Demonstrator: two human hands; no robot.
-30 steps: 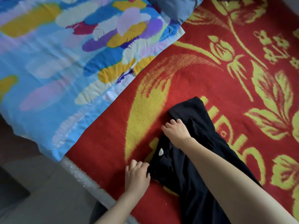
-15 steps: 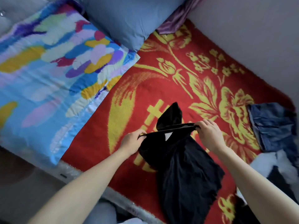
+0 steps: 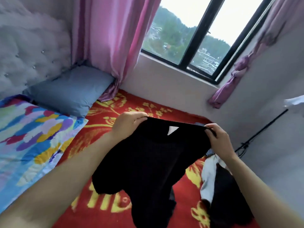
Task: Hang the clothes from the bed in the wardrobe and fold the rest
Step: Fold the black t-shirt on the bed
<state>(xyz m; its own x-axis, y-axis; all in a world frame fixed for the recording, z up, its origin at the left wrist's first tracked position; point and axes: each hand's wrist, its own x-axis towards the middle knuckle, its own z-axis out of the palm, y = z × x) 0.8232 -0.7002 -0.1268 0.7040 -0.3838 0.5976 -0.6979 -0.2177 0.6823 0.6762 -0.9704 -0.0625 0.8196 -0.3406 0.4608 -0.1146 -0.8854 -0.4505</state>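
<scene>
The black garment [image 3: 148, 162] is hanging between the left grip [image 3: 126, 125] and the right grip [image 3: 218, 139], covering the bed [image 3: 105, 209] beneath them. Its lower end is running off the bottom edge. The white label [image 3: 171, 130] between the grips is showing nothing readable. Below the right grip, a black-and-white clothes pile [image 3: 218, 186] is lying partly behind the forearm. A blue piece [image 3: 199, 123] is peeking out behind the stretched hem, mostly hidden.

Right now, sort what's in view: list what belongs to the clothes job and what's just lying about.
Job: black garment, held by left hand and right hand; clothes pile on red blanket.
Lying about: blue pillow; colourful quilt; pink curtain.
</scene>
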